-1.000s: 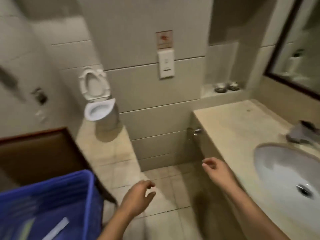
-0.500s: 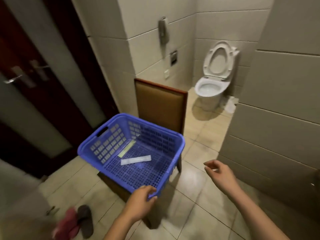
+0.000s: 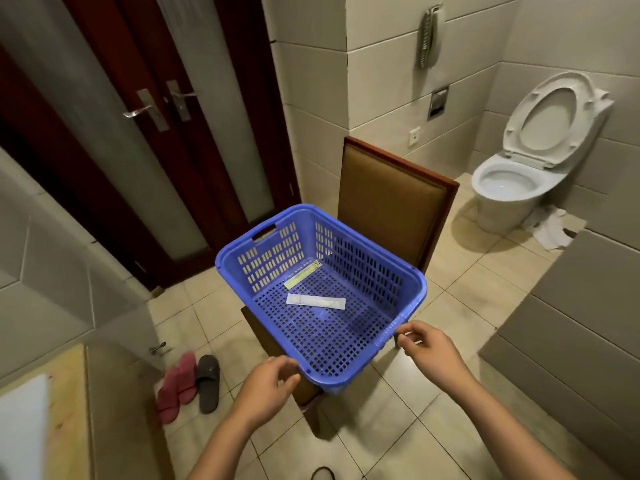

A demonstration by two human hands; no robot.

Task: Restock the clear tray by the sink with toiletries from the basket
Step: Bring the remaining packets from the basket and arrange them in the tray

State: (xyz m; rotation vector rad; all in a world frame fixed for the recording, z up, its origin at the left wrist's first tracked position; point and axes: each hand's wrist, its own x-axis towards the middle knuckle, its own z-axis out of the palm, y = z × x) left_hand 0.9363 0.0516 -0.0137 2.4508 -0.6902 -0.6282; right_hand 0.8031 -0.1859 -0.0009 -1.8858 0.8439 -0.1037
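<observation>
Blue basket (image 3: pixel 360 254) on a chair (image 3: pixel 391 202), just ahead of my fingers (image 3: pixel 412 329): my left hand (image 3: pixel 268 379) and right hand (image 3: pixel 427 344) hover loosely curled, empty, at its near rim. Beyond them, white sachet (image 3: pixel 315 301) and yellow-green sachet (image 3: pixel 301 274) look light, flat, slippery; I'd pinch an edge.

Blue basket (image 3: pixel 270 261) on a brown chair (image 3: pixel 391 209); pink slippers (image 3: pixel 175 386), grey slipper (image 3: pixel 207 382) on tiled floor (image 3: pixel 485 271).
</observation>
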